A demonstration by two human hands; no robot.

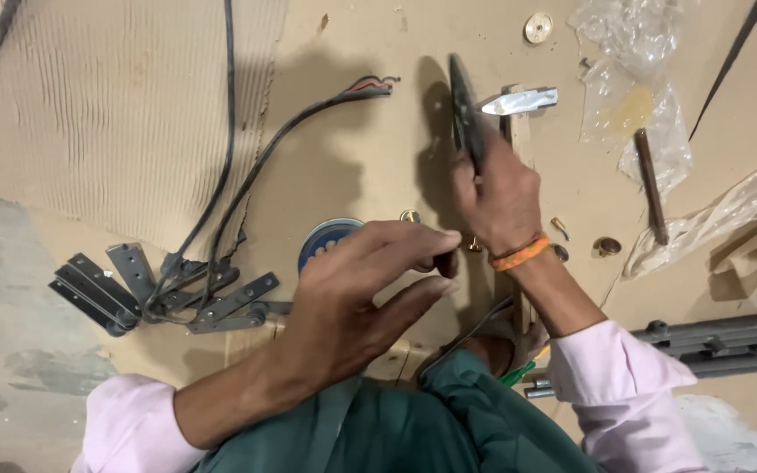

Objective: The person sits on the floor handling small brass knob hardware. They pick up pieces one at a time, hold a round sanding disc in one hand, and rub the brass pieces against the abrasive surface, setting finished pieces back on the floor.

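Surface: a tan fibreboard sheet (352, 158) lies flat under the work, with ribbed cardboard at its left.
Brackets: a fan of flat grey metal brackets (133, 289) sits at the left, black cables running across them.
Right hand: the right hand (494, 197), an orange band at its wrist, is closed around a dark flat metal tool (463, 109) that points away from the person, over the board.
Hammer: a steel-headed hammer with a wooden handle (519, 101) lies just beside that tool, partly under the hand.
Left hand: the left hand (361, 293) hovers half open, fingertips pinching a small dark piece (442, 261) near the right wrist; what it is cannot be told.
Small parts: a small brass fitting (410, 215) lies just beyond the fingertips.
Handling: judged from this, a steady pinch and a firm tool grip matter most.
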